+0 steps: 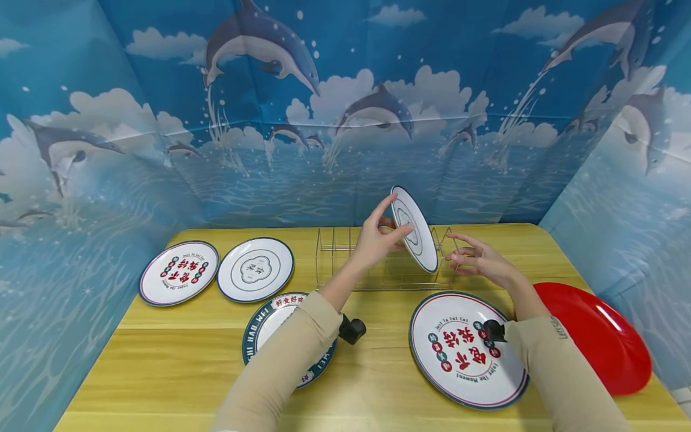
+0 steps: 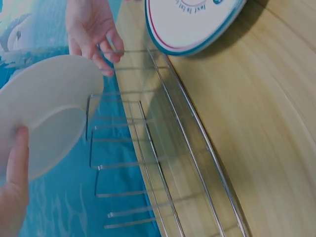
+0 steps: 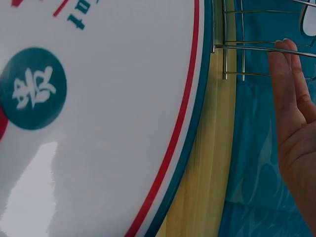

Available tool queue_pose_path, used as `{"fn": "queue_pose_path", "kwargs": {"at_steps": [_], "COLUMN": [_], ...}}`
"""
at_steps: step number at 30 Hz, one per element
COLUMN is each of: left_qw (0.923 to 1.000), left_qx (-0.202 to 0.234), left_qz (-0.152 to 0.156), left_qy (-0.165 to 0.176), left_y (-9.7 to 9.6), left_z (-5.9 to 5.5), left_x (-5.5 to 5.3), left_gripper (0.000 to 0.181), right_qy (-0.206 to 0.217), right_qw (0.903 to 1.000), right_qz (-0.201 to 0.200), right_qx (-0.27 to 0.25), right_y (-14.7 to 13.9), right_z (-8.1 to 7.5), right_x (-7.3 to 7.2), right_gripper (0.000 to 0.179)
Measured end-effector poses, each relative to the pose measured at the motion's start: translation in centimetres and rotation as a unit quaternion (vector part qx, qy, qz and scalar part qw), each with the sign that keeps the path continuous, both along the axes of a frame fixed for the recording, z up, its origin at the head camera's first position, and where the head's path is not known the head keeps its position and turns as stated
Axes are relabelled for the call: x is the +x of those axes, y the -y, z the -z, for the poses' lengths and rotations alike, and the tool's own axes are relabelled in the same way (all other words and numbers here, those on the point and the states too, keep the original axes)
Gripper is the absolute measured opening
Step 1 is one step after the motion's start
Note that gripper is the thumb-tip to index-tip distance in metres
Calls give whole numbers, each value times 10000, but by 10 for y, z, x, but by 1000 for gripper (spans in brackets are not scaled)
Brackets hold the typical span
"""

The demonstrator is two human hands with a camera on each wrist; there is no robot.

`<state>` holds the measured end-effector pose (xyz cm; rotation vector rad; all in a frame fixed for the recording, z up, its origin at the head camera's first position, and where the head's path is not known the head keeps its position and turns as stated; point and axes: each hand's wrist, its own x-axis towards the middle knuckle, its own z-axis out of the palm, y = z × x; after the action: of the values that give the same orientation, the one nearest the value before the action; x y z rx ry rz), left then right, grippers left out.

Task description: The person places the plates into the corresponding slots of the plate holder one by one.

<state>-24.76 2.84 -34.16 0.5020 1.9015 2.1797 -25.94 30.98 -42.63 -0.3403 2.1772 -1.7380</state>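
My left hand [image 1: 378,240] pinches a white plate [image 1: 412,231] with a dark rim and a grey flower-shaped emblem, thumb on its printed face. The plate is tilted on edge over the right part of a wire dish rack [image 1: 372,282]. Its plain back [image 2: 54,94] shows in the left wrist view. My right hand [image 1: 483,261] is at the rack's right end, fingers extended and fingertips right at the end wires [image 3: 256,48]. Beneath my right forearm lies a large white plate [image 1: 459,360] with red characters.
Back left lie a red-lettered plate [image 1: 178,273] and a grey-emblem plate [image 1: 255,270]. A green-rimmed plate [image 1: 267,324] is partly hidden under my left sleeve. A red plate [image 1: 599,342] lies far right on the wooden table [image 1: 162,372]. A dolphin-print cloth [image 1: 345,150] hangs behind.
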Motion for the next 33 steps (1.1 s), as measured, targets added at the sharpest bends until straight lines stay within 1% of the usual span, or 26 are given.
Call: {"fn": "queue_pose_path", "kwargs": {"at_steps": [3,6,8,13,17,18,24,26,29,33], "left_qw": [9997,9978,9964,9938,9887,9870,9745,9718,9704,9714], "left_qx": [-162,-423,-522,-679,-987,-1064,-1527,-1633,-1697,-1641], "left_qz": [-96,-264,-343,-512,-691,-733,-1002,-1028,-1017,-1028], "left_qy": [-151,-435,-581,-712,-887,-959,-1305,-1352,-1388,-1377], "left_y": [-10,-18,-23,-33,-42,-44,-53,-55,-57,-59], "left_z": [6,7,8,10,14,15,23,27,34,43], "left_x": [-2,0,0,2,4,4,7,7,8,8], "left_gripper": [67,67,66,64,63,62,61,61,60,60], "right_qy": [54,102,126,87,27,57,140,99,71,38], "right_qw": [10000,9999,9999,10000,10000,10000,9999,9999,9999,9999], "right_qz": [-5,35,54,27,-9,-18,8,6,-16,-45], "right_qx": [1,0,5,15,81,70,71,104,126,123], "right_y": [2,3,3,2,1,0,-1,1,2,2], "right_z": [-2,-3,-3,-2,-2,0,1,-1,-1,-1], "right_x": [1,1,1,2,2,0,-1,1,2,3], "right_gripper": [60,59,59,59,61,63,65,64,63,63]}}
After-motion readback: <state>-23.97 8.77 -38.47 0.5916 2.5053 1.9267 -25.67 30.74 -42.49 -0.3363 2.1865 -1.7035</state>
